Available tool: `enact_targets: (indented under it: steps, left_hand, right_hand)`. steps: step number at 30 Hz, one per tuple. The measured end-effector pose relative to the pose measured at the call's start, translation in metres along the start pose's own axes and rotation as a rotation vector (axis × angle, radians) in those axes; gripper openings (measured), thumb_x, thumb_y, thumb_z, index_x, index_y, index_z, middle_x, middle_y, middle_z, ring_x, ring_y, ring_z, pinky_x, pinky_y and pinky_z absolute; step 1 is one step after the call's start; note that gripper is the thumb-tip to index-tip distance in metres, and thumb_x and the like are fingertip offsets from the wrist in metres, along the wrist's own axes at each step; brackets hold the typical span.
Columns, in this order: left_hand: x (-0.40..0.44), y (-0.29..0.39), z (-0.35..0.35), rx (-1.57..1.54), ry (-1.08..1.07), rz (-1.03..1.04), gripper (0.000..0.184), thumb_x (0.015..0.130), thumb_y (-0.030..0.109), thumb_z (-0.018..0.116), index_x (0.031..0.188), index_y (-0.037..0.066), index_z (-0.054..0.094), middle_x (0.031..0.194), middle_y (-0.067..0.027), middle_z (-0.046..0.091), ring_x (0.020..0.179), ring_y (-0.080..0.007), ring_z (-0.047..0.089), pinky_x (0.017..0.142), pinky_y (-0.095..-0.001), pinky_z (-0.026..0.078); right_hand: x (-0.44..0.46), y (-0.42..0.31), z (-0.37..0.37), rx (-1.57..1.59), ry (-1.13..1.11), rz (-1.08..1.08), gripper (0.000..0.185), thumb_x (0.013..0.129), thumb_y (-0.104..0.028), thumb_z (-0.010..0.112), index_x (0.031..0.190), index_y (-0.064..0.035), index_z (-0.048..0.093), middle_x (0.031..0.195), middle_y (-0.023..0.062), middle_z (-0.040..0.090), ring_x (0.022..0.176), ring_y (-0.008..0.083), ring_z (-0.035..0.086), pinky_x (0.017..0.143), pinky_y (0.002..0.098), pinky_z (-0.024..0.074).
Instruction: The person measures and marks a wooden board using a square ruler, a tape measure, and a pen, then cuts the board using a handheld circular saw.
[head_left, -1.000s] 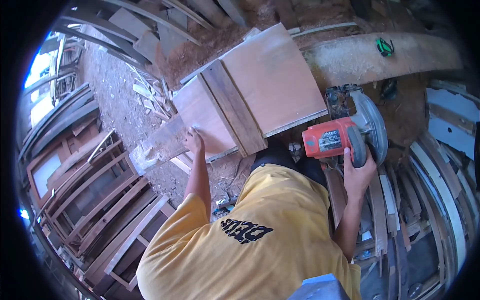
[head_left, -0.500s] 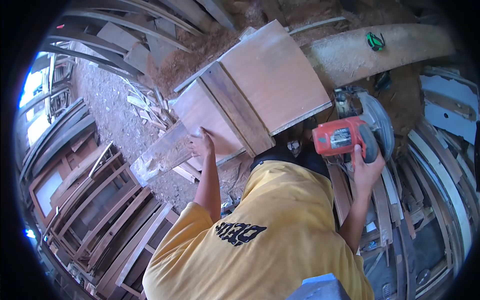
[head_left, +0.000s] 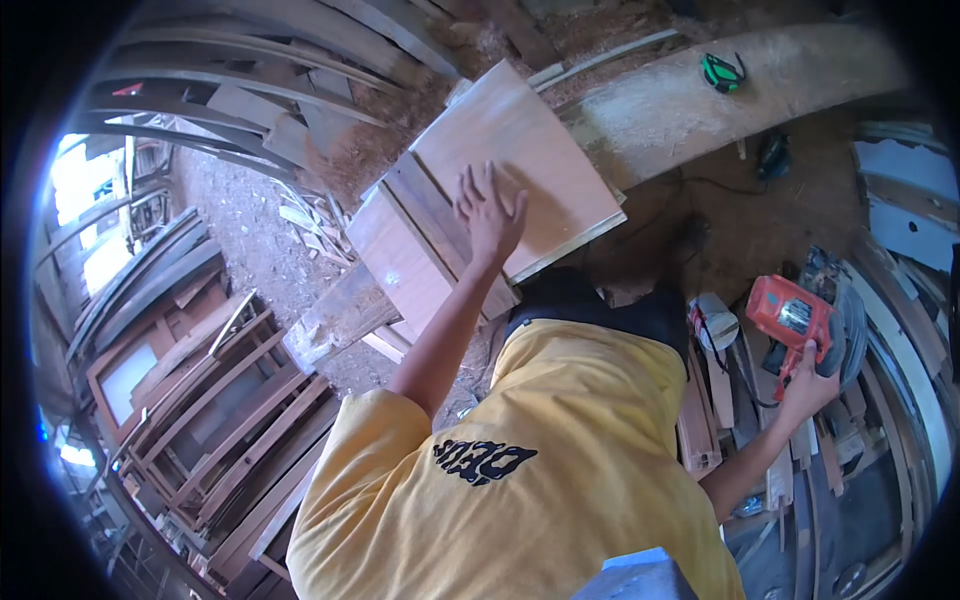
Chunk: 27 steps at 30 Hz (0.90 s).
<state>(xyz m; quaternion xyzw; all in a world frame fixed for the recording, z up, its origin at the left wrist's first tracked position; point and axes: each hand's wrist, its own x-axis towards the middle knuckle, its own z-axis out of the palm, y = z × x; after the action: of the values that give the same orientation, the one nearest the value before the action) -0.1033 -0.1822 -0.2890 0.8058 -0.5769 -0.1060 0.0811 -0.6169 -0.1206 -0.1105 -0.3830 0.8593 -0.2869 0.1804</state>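
Observation:
My left hand (head_left: 490,215) rests with spread fingers on a plywood panel (head_left: 555,165), near the narrow wooden board (head_left: 425,205) that lies across it. The panel sits on a long plank bench (head_left: 720,115). Off to the right, my right hand (head_left: 808,385) is wrapped round the handle of a red circular saw (head_left: 790,310), held away from the panel above stacked wood strips. The saw's blade is hidden by its grey guard.
A green tape measure (head_left: 720,73) lies on the bench. Beyond it on the floor is a dark power tool (head_left: 772,157) with a cord. Wooden frames (head_left: 215,400) are piled at left, and wood strips (head_left: 790,460) at right. A white round object (head_left: 715,322) stands beside my leg.
My left hand has moved from the panel's left edge to its middle. The saw in my right hand has swung right, away from the panel. The panel appears shifted slightly left.

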Motion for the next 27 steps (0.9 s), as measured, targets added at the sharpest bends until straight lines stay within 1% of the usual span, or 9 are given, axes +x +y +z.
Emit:
enact_targets:
  steps: [3, 6, 7, 12, 15, 19, 23, 25, 27]
  left_hand:
    - [0.011, 0.043, 0.028, -0.211, -0.213, -0.234, 0.107, 0.089, 0.068, 0.065, 0.164, 0.005, 0.025, 0.168, -0.0315, 0.017, 0.157, -0.0484, 0.013, 0.126, -0.0581, 0.012]
    - [0.025, 0.049, 0.071, -0.181, -0.246, -0.471, 0.136, 0.077, 0.090, 0.059, 0.166, 0.001, 0.009, 0.170, -0.0343, 0.002, 0.159, -0.0485, -0.001, 0.128, -0.0563, 0.006]
    - [0.028, 0.049, 0.080, -0.186, -0.250, -0.517, 0.141, 0.074, 0.092, 0.060, 0.166, 0.000, 0.004, 0.169, -0.0352, -0.003, 0.158, -0.0481, -0.006, 0.128, -0.0552, 0.003]
    - [0.031, -0.009, 0.097, -0.955, -0.541, -0.564, 0.074, 0.104, 0.056, 0.052, 0.155, 0.004, 0.045, 0.140, -0.0102, 0.061, 0.126, -0.0223, 0.062, 0.104, -0.0336, 0.050]
    - [0.027, 0.036, 0.043, -0.827, -0.672, -0.575, 0.069, 0.107, 0.054, 0.046, 0.154, 0.005, 0.047, 0.154, -0.0127, 0.046, 0.139, -0.0252, 0.048, 0.115, -0.0373, 0.035]
    - [0.029, 0.041, 0.019, -0.120, -0.442, -0.578, 0.071, 0.106, 0.051, 0.048, 0.157, 0.004, 0.041, 0.170, -0.0182, 0.018, 0.151, -0.0291, 0.034, 0.127, -0.0407, 0.018]
    - [0.032, 0.064, 0.010, -0.046, -0.276, -0.613, 0.102, 0.098, 0.051, 0.060, 0.167, 0.005, 0.000, 0.170, -0.0214, 0.011, 0.152, -0.0310, 0.033, 0.128, -0.0428, 0.019]
    - [0.039, 0.102, 0.006, -0.163, -0.326, -0.664, 0.122, 0.091, 0.054, 0.066, 0.163, -0.001, -0.016, 0.171, -0.0239, -0.004, 0.160, -0.0348, 0.002, 0.128, -0.0416, 0.007]
    - [0.037, 0.085, 0.000, -0.261, -0.304, -0.704, 0.117, 0.094, 0.053, 0.062, 0.163, 0.002, -0.017, 0.171, -0.0230, 0.001, 0.160, -0.0335, 0.005, 0.128, -0.0413, 0.009]
  right_hand:
    - [0.053, 0.050, 0.010, 0.052, 0.022, 0.105, 0.037, 0.092, -0.002, 0.073, 0.128, 0.0042, 0.069, 0.120, 0.0123, 0.075, 0.108, 0.0199, 0.071, 0.098, 0.0340, 0.0522]
    - [0.130, 0.120, 0.032, -0.105, 0.120, -0.183, 0.043, 0.088, -0.001, 0.076, 0.130, 0.0045, 0.067, 0.124, 0.0139, 0.074, 0.110, 0.0233, 0.071, 0.098, 0.0358, 0.0521]
    - [0.156, 0.138, 0.042, -0.049, 0.059, -0.036, 0.043, 0.087, -0.003, 0.077, 0.129, 0.0046, 0.067, 0.123, 0.0161, 0.074, 0.112, 0.0272, 0.071, 0.099, 0.0378, 0.0515]
    - [0.290, 0.282, 0.116, -0.260, -0.055, 0.082, 0.039, 0.091, -0.022, 0.076, 0.119, 0.0044, 0.070, 0.100, 0.0248, 0.076, 0.091, 0.0321, 0.074, 0.085, 0.0441, 0.0537]
    - [0.372, 0.420, 0.161, -0.439, -0.463, 0.168, 0.040, 0.089, -0.027, 0.076, 0.112, 0.0052, 0.073, 0.087, 0.0260, 0.074, 0.079, 0.0271, 0.072, 0.075, 0.0479, 0.0528]
    - [0.502, 0.628, 0.255, -0.447, -0.455, -0.398, 0.062, 0.093, -0.034, 0.072, 0.145, -0.0037, 0.057, 0.131, 0.0226, 0.068, 0.117, 0.0357, 0.069, 0.095, 0.0469, 0.0537]
    - [0.525, 0.660, 0.334, -0.565, -0.636, -0.168, 0.058, 0.094, -0.033, 0.070, 0.143, -0.0040, 0.058, 0.130, 0.0220, 0.069, 0.117, 0.0351, 0.069, 0.096, 0.0463, 0.0533]
    - [0.521, 0.673, 0.370, -0.569, -0.712, -0.085, 0.056, 0.094, -0.032, 0.069, 0.142, -0.0042, 0.059, 0.130, 0.0217, 0.069, 0.117, 0.0348, 0.069, 0.096, 0.0460, 0.0532]
    - [0.511, 0.680, 0.405, -0.559, -0.782, -0.043, 0.054, 0.094, -0.031, 0.067, 0.141, -0.0044, 0.059, 0.129, 0.0215, 0.069, 0.117, 0.0346, 0.069, 0.097, 0.0457, 0.0530]
